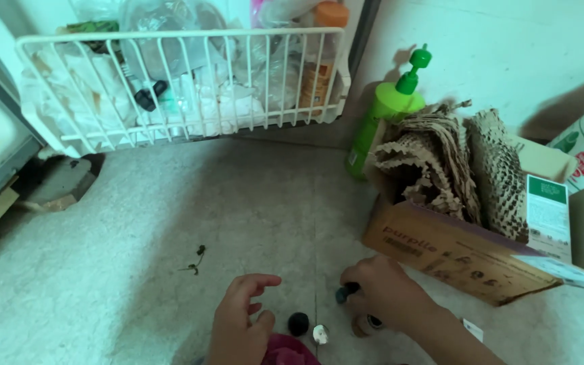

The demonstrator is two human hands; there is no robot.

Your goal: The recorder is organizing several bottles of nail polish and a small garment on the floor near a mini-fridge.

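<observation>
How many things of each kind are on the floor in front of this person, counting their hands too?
Hands: 2, the left hand and the right hand
Green pump bottles: 1
Cardboard boxes: 1
White wire baskets: 1
Small dark round pieces: 1
Small white pieces: 1
Total: 7

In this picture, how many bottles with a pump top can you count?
1: a green pump bottle stands on the floor against the wall, beside the cardboard box. The wire basket holds an orange-capped bottle; others may be hidden there.
</observation>
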